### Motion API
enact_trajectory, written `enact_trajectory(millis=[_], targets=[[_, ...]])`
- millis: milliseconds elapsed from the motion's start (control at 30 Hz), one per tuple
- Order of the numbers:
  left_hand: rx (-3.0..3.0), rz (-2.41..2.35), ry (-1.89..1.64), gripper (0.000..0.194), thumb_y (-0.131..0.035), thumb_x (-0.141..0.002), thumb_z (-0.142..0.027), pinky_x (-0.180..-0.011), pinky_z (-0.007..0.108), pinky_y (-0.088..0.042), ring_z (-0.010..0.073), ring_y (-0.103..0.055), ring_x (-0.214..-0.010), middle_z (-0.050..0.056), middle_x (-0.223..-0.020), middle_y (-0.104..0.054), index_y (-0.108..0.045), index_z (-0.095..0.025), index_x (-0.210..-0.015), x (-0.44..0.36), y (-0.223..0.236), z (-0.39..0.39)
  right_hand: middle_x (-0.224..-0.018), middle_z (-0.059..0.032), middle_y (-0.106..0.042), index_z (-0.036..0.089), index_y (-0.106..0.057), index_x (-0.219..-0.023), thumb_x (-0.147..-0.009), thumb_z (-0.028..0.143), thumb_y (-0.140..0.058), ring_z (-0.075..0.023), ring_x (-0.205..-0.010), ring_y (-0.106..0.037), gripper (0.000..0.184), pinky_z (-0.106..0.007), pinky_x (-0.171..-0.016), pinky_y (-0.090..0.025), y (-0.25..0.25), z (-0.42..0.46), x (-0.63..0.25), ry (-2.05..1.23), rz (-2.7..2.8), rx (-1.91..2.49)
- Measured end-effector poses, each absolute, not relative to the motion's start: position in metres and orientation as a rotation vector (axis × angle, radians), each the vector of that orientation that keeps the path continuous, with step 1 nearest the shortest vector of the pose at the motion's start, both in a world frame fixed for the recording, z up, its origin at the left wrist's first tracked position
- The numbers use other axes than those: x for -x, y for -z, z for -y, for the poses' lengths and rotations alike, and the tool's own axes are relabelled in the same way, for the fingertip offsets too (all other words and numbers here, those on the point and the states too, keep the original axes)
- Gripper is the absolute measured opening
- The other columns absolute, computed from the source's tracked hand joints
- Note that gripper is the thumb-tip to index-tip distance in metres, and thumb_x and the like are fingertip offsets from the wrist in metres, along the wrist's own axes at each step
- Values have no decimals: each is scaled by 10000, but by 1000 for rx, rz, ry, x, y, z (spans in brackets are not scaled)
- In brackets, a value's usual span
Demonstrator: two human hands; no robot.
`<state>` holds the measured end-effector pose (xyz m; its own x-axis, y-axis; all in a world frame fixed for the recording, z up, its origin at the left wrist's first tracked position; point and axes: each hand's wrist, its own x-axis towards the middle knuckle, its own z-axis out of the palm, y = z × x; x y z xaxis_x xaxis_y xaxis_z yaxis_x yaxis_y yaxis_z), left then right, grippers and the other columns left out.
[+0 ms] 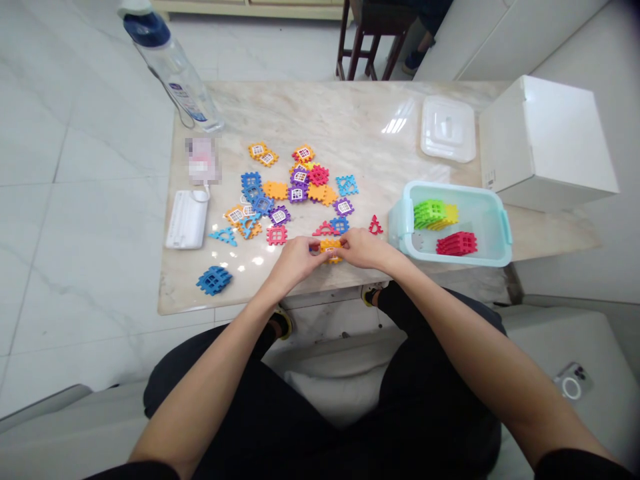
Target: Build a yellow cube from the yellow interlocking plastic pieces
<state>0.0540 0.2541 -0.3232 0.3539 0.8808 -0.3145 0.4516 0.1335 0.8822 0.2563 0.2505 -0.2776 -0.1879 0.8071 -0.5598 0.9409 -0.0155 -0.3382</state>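
My left hand and my right hand meet at the near edge of the marble table, both pinched on a small stack of yellow-orange toy tiles. Just beyond my fingers lie several loose coloured interlocking tiles, among them a red triangle and a pink square. A stack of blue tiles sits to the left of my left hand.
A pale blue plastic bin at the right holds green, yellow and red tile stacks. Its white lid and a white box lie behind. A water bottle and a white power bank stand left. A phone rests on the seat.
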Motion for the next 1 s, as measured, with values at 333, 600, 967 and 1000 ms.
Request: enact_trajectory(millis=[333,600,967,1000], targets=[[-1620,-1335,-347,372,-887,-801,-560,-687,339,-448,278,-723,-751,97,-805,-817,-819,-203,-879,-60,331,-254,-1156,-253,-865,131,-849,-1126,-1099,469,-657,-377,-1115,-839,390,-383,-895,-617,282,-255,-265,1013,-1962,-1785],[-1568,-1313,-358,344,-890,-845,-530,-695,367,-481,295,-757,-741,87,-780,-817,-805,-202,-905,-61,329,-253,-1177,-248,-850,130,-802,-1167,-1092,500,-675,-382,-1137,-820,398,-399,-907,-610,273,-246,-268,856,-1988,-1861],[-1132,-1262,-967,254,-746,-1023,-425,-733,296,-622,182,-774,-758,73,-863,-809,-762,-174,-984,-37,296,-282,-1374,-216,-716,150,-685,-1321,-1017,356,-809,-393,-1308,-658,387,-463,-1031,-573,259,-221,-242,458,-2472,-1603],[-1131,-1261,-988,246,-742,-1030,-414,-724,286,-617,175,-771,-751,70,-865,-807,-764,-172,-996,-37,294,-282,-1387,-223,-709,144,-674,-1327,-1003,340,-823,-394,-1306,-657,406,-459,-1018,-573,263,-220,-239,437,-2458,-1588]])
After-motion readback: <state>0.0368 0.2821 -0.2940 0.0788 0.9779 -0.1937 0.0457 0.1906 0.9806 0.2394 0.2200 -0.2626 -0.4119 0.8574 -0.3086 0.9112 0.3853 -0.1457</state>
